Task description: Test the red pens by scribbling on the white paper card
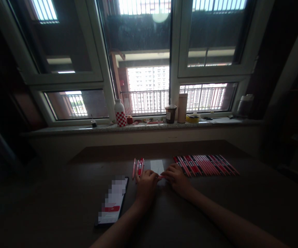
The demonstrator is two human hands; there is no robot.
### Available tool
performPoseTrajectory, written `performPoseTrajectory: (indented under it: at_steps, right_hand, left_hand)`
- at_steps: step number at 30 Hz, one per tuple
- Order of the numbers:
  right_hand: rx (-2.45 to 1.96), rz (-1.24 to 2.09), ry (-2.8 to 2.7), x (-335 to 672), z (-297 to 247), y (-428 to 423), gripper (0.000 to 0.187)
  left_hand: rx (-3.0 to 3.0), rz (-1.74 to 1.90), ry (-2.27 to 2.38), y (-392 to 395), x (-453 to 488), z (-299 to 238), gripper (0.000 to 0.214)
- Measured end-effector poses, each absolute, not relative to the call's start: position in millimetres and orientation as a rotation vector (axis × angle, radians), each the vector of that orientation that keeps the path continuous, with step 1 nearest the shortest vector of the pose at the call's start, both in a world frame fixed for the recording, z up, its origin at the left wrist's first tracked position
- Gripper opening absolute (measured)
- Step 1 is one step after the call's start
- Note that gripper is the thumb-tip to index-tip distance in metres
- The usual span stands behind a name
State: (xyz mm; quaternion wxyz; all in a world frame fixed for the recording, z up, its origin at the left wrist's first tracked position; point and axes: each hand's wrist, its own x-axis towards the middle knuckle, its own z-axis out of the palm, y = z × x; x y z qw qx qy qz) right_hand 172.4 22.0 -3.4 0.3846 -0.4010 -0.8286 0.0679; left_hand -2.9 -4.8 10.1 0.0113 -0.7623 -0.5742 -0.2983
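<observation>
Pink pen [161, 177] between left hand [147, 183] and right hand [178, 179]

Both hands pinch it. We judge the work partway: a pen row [202, 165] lies beside the right hand, loose pens [141, 164] beyond the left; which are finished, we cannot tell. Paper [156, 165] lies just beyond; the phone [116, 199], near the left forearm, may hinder it.

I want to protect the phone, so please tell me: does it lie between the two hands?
No, the phone lies on the table, left of the left hand.
</observation>
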Motion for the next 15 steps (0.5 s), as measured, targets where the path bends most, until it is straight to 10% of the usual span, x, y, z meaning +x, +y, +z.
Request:
performPoseTrajectory:
  at_steps: [15]
  right_hand:
    - [-1.004, 0.315, -2.029, 172.2, -1.3, 23.7, 0.016]
  left_hand:
    - [-2.359, -0.949, -1.805, -4.6, -3.6, 8.8, 0.015]
